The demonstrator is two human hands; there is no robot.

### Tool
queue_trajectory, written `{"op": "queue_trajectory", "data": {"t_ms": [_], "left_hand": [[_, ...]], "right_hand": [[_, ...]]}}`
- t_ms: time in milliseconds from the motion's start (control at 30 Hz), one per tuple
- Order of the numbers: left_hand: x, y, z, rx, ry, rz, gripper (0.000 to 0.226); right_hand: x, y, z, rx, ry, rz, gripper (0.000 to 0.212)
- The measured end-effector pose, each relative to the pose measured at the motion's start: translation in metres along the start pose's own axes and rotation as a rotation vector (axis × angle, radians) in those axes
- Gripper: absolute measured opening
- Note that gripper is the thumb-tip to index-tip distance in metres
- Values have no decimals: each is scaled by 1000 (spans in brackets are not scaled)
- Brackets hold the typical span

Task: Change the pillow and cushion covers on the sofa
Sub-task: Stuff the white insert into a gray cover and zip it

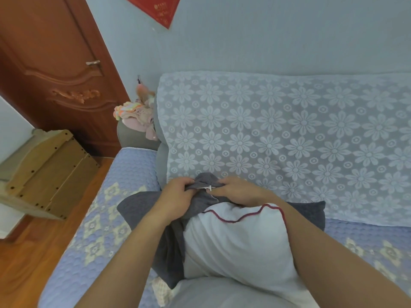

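Note:
A white pillow insert (pixel 235 243) with a dark red wavy seam lies in front of me on the sofa seat (pixel 115 196). A dark grey cover (pixel 142 207) is bunched around its far end and left side. My left hand (pixel 175 196) grips a fold of the grey cover beside its zipper. My right hand (pixel 238 190) pinches the cover at the small silver zipper pull (pixel 210 188). Both hands sit close together just in front of the sofa back.
The sofa back wears a pale blue lace throw with flowers (pixel 289 141). A pile of pastel cloths (pixel 138 116) sits on the left armrest. A brown wooden door (pixel 55 70) and a wooden cabinet (pixel 49 174) stand left, on a wood floor.

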State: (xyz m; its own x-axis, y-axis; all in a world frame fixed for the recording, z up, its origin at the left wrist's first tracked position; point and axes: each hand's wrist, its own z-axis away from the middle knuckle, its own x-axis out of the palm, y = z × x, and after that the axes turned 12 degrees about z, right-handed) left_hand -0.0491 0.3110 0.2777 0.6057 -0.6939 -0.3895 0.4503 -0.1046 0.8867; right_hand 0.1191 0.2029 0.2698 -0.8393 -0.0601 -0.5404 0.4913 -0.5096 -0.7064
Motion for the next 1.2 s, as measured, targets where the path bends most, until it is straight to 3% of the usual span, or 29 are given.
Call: {"op": "queue_trajectory", "data": {"t_ms": [100, 200, 300, 367, 433, 467, 533, 600, 667, 767, 833, 900, 1067, 1200], "left_hand": [[-5, 7, 1, -320, -129, 567, 21], [-7, 13, 3, -424, -258, 713, 21], [-2, 16, 6, -358, -339, 575, 32], [3, 15, 5, -253, -338, 239, 44], [5, 11, 0, -113, -204, -74, 30], [4, 9, -2, -47, -108, -159, 21], [-2, 5, -5, 53, 41, -188, 22], [-7, 5, -1, 69, 77, -45, 26], [-5, 7, 8, 24, 35, 133, 25], [3, 8, 18, -91, -91, 512, 21], [3, 10, 19, -188, -142, 739, 14], [-2, 10, 15, -245, -173, 799, 7], [-13, 1, -2, -154, -224, 349, 45], [-10, 10, 0, -117, -286, -24, 43]], "right_hand": [[-10, 7, 10, -91, -187, -63, 25], [-3, 11, 5, -150, -50, -88, 16], [2, 14, 0, -91, 128, -276, 24], [4, 14, 0, -82, 182, -319, 24], [5, 10, 2, -64, 208, -333, 24], [4, 8, 2, -59, 197, -296, 25], [0, 5, 7, -57, 78, -148, 27], [-1, 4, 8, -65, -4, 26, 28], [0, 7, 3, -106, 97, 74, 23], [1, 12, 0, -143, 203, -115, 18], [-1, 15, 0, -137, 147, -185, 15], [0, 13, 0, -139, 79, -277, 15], [8, 11, -5, -64, 36, -620, 24], [2, 20, -15, -10, 43, -366, 38]]}}
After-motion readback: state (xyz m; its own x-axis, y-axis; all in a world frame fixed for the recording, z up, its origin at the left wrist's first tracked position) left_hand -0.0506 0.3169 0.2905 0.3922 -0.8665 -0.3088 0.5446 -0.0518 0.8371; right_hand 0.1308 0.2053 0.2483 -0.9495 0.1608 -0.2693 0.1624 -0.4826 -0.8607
